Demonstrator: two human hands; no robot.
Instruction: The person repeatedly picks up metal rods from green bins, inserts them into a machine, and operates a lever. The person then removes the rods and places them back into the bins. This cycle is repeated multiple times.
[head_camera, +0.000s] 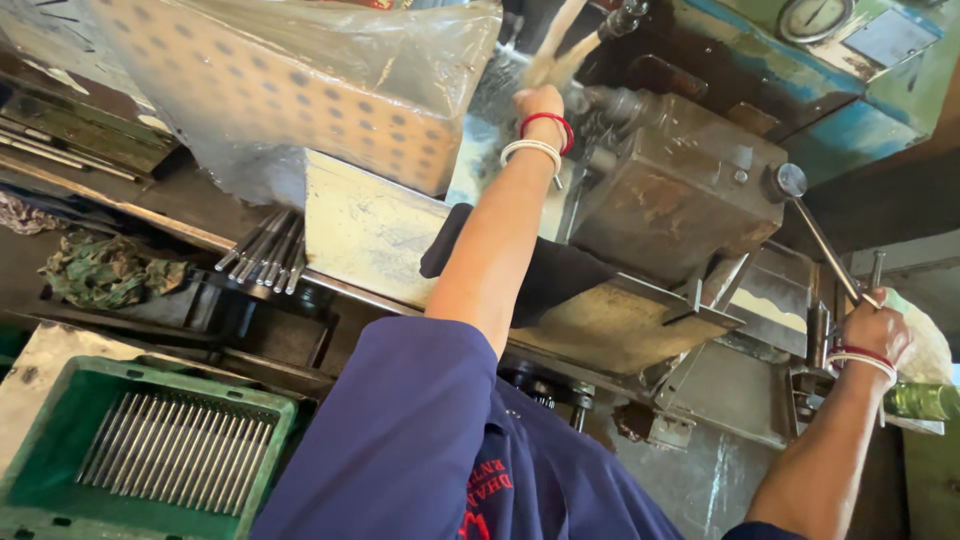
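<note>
Steel, oily and grey, makes up the machine block (675, 195) around which everything is arranged. Behind the block's left corner, the left hand (540, 103) is reached in towards the spindle (610, 100); its grip is turned away from the camera, so whether anything is held cannot be told. To the right of the block, the right hand (875, 330) is closed around the end of the long lever (825, 240), which is pivoted on the block's right face, presumably so that the feed can be governed while the other hand tends the work.

Left of the block, a bundle of metal rods (265, 250) is laid under a plastic-covered perforated box (300, 90), within arm's reach. Below and left of the block, a green crate (40, 440) is filled with rods (180, 450) in a neat row. Beneath the block, a stained desk (610, 325) of sheet metal is seen, in a cluttered, dim workshop.
</note>
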